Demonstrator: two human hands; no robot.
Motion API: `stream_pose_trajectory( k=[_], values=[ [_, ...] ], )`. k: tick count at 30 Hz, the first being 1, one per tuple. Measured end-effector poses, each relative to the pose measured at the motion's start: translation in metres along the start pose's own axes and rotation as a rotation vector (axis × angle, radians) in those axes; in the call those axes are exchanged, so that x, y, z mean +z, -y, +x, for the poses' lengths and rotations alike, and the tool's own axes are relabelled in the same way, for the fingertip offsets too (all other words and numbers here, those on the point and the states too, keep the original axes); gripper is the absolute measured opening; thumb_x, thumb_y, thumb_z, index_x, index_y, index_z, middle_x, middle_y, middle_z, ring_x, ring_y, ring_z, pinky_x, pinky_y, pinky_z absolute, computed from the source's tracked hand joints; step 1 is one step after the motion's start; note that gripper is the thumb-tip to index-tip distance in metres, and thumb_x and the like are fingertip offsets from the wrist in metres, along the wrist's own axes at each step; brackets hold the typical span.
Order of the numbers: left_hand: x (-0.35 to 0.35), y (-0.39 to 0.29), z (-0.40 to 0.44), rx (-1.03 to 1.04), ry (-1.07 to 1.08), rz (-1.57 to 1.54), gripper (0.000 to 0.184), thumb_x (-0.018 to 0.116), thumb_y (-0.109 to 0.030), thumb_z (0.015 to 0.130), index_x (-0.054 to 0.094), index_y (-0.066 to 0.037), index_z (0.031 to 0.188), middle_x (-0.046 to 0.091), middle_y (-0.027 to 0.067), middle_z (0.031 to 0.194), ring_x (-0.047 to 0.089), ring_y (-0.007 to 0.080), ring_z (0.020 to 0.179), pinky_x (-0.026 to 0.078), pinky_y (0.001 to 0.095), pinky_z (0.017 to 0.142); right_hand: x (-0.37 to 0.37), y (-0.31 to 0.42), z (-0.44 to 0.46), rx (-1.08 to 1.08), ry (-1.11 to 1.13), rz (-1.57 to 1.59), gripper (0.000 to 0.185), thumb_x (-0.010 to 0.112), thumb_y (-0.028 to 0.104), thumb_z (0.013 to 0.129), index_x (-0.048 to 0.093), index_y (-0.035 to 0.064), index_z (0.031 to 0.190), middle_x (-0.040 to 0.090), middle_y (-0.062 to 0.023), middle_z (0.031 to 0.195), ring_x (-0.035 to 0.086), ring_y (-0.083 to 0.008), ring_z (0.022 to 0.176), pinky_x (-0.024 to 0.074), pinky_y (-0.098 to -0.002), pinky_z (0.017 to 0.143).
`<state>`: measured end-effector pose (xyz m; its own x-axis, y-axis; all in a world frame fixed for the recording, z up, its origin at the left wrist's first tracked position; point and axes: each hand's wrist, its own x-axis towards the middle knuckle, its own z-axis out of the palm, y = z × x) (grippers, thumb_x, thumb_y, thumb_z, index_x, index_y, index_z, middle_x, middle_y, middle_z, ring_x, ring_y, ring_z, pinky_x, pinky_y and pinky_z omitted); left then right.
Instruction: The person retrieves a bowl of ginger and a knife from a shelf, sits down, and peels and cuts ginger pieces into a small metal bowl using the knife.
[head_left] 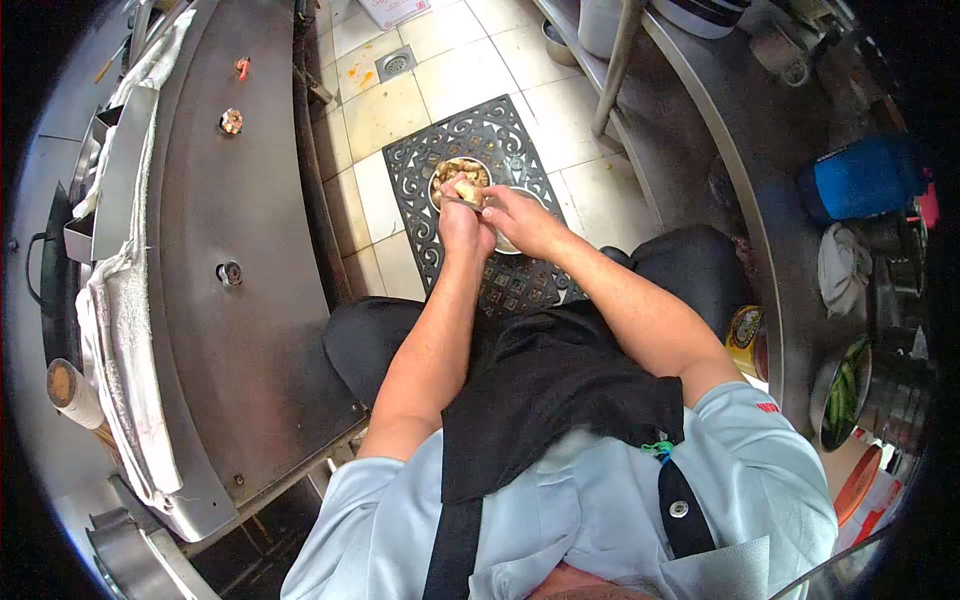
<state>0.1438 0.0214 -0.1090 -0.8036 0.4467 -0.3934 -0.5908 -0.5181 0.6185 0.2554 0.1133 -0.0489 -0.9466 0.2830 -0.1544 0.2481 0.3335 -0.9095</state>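
Low over the floor, my two hands are close together in the middle of the head view. My left hand (pixel 463 228) is closed around a pale yellowish mushroom piece (pixel 468 190). From the fingers of my right hand (pixel 524 222), a narrow dark strip that looks like a small knife blade (pixel 462 203) reaches across to that piece. Just beyond my hands, brown and cream mushrooms (pixel 458 169) fill a round white bowl (pixel 431 187). Partly hidden under my right hand is a second pale round bowl (pixel 541 199); its contents are mostly covered.
A black patterned mat (pixel 415 150) lies under the bowls on the tiled floor (pixel 385 105). A steel counter (pixel 225 350) runs along my left. On my right are a steel shelf (pixel 740 150), a blue container (pixel 858 178) and a bowl of green vegetables (pixel 845 395).
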Motion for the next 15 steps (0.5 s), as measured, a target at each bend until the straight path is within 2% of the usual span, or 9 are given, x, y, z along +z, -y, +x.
stream_pose_trajectory(
  k=[9,12,15],
  values=[
    [0.008,-0.003,-0.009,0.102,-0.028,0.071,0.043,0.036,-0.038,0.112,0.057,-0.003,0.123,0.063,0.012,0.115,0.063,0.0242,0.102,0.054,0.0376,0.091,0.0,0.008,-0.003,-0.032,-0.021,-0.052,0.044,0.058,0.024,0.102,0.055,0.0007,0.138,0.062,-0.0239,0.135,0.06,-0.0356,0.126,0.0463,-0.0424,0.107],
    [0.009,-0.005,-0.008,0.143,-0.039,0.112,0.042,0.034,-0.037,0.113,0.056,-0.003,0.124,0.063,0.0125,0.115,0.063,0.0242,0.103,0.054,0.0377,0.091,0.005,-0.003,0.001,-0.123,-0.059,-0.067,0.043,0.056,0.031,0.102,0.054,0.0088,0.138,0.069,-0.0289,0.116,0.067,-0.0439,0.11,0.0517,-0.0499,0.094],
    [0.014,-0.005,-0.012,0.177,-0.056,0.121,0.038,0.036,-0.034,0.113,0.056,-0.003,0.123,0.063,0.0122,0.114,0.063,0.0241,0.103,0.053,0.0378,0.091,0.005,-0.006,0.002,-0.126,-0.07,-0.076,0.042,0.056,0.03,0.102,0.055,0.0094,0.138,0.069,-0.0289,0.115,0.067,-0.0434,0.11,0.0519,-0.0494,0.093]
  ],
)
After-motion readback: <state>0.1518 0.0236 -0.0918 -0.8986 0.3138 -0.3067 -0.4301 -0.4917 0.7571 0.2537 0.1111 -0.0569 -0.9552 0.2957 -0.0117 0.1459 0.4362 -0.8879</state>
